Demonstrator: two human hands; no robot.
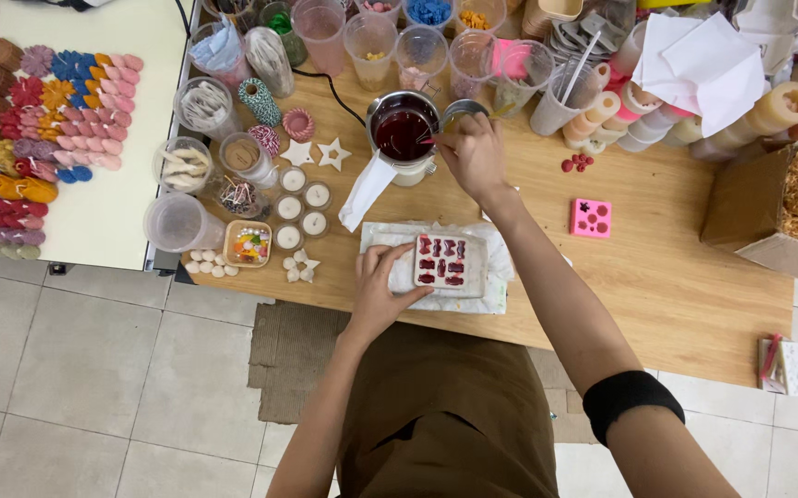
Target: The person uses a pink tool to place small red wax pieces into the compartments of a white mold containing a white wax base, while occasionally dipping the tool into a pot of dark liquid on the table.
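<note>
Overhead view of your two hands at a wooden worktable (657, 277). Your left hand (379, 288) lies flat with fingers spread on the left edge of a pale rectangular mould tray (451, 263), steadying it; the tray sits on a white cloth (500, 263) near the table's front edge, and its small cavities are filled with dark red material. Your right hand (475, 155) is raised behind the tray, fingers pinched together around a thin stick (428, 140) whose tip dips into a metal pot (404, 129) of dark red liquid. The pot stands just beyond the tray, with a folded white paper towel (365, 189) hanging beside it. A black band (628, 398) wraps your right forearm.

Left of the pot lie two white star shapes (316, 153), spools of twine (261, 101), and a cluster of small round white candles (302, 205). A row of clear plastic cups (371, 39) lines the back of the table. To the right rest a small pink silicone mould (591, 218) and a cardboard box (750, 212) of shredded straw-coloured filler. On the adjoining white table (131, 203) at the far left, many coloured flower-shaped pieces (76, 101) are laid in rows.
</note>
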